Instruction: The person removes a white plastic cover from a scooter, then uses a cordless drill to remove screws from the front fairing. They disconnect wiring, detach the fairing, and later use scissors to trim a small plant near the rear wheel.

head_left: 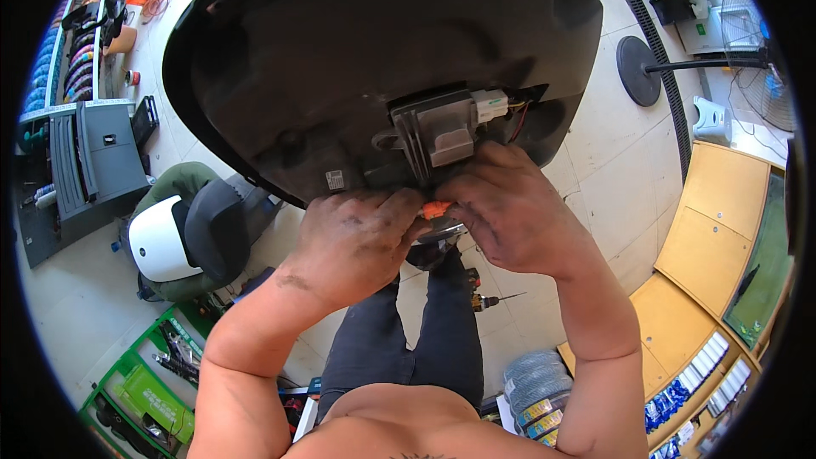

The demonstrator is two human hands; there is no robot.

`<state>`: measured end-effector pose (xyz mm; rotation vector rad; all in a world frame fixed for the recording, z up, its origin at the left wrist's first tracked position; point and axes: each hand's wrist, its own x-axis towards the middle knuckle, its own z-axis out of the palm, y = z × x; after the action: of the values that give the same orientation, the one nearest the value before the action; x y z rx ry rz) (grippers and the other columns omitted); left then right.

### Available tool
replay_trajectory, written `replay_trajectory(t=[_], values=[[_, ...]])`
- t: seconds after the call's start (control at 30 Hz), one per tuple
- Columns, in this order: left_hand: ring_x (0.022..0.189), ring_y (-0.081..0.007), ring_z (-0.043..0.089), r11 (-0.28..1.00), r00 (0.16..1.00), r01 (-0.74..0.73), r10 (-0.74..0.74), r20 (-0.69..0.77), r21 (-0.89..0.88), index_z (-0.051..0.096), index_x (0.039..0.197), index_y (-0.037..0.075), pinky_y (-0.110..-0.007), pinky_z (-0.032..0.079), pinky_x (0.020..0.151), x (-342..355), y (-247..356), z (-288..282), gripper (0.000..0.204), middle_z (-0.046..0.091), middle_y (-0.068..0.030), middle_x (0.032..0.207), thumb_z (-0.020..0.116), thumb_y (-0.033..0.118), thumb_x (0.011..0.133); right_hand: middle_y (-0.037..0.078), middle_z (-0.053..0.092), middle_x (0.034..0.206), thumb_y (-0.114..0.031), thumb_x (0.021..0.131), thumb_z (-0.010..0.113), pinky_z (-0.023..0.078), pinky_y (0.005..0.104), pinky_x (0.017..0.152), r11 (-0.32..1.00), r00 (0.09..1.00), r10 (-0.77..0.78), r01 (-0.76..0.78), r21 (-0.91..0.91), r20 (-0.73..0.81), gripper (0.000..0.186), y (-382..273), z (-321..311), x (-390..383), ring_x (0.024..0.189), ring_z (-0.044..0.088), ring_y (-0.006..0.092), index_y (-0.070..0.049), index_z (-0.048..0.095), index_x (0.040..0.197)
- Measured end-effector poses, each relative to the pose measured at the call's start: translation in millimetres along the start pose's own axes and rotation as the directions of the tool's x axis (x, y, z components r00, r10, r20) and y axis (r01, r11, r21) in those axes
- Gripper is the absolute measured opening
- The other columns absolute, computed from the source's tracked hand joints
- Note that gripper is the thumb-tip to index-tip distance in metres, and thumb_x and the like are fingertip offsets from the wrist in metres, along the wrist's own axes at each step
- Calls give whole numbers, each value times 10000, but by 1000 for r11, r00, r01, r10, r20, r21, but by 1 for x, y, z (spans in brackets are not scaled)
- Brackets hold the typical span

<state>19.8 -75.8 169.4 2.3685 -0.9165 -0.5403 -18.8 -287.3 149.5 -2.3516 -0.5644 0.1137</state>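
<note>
The left hand [361, 234] and right hand [510, 208] worked close together, their backs toward the wearer and fingers [398, 208] curled inward. The left arm [259, 323] and right arm [602, 314] bent at the elbow.

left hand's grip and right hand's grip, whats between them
In the head view, a small orange piece lies between the left hand's grip and the right hand's grip, just below the dark ribbed module.

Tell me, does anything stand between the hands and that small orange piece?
Nothing visible does: the orange piece shows directly between the left hand and right hand. The finned box appears above it, not between.
</note>
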Motion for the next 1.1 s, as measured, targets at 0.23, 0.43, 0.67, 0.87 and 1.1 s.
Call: replay_trajectory(t=[0.23,0.43,0.67,0.87,1.1], values=[[711,-354,615,998,992,-48,52,113,-33,627,924,89,-426,488,590,5,-4,-8,117,633,-126,765,664,155,834,46,636,843,-121,776,582,422,362,794,985,986,-112,127,-118,125,122,-2,-16,7,924,574,218,-88,632,882],[856,-365,653,993,926,80,-106,364,85,588,1024,114,-478,509,704,4,5,-15,215,683,-153,867,539,300,928,67,649,899,-110,728,624,476,386,802,978,951,-57,114,-175,302,256,-9,-16,14,926,611,256,-69,630,981],[909,-362,626,999,884,26,-33,466,22,629,1063,101,-458,491,761,20,-3,-27,253,674,-143,930,563,306,929,207,668,863,-32,756,523,515,429,774,996,847,73,-88,3,526,181,-10,-25,33,867,651,360,18,630,893],[914,-360,618,993,847,-77,19,531,88,643,1050,83,-460,484,785,31,1,-29,290,667,-158,921,551,333,934,220,667,855,-23,751,531,509,439,782,994,815,31,-84,65,578,167,-3,-30,41,868,644,380,18,642,868],[897,-320,641,986,851,-161,111,513,53,666,983,93,-439,501,763,30,-11,-21,242,678,-130,873,544,296,933,202,658,828,-66,773,571,498,446,763,987,840,-142,78,141,524,127,10,-26,39,846,631,381,10,640,847]])
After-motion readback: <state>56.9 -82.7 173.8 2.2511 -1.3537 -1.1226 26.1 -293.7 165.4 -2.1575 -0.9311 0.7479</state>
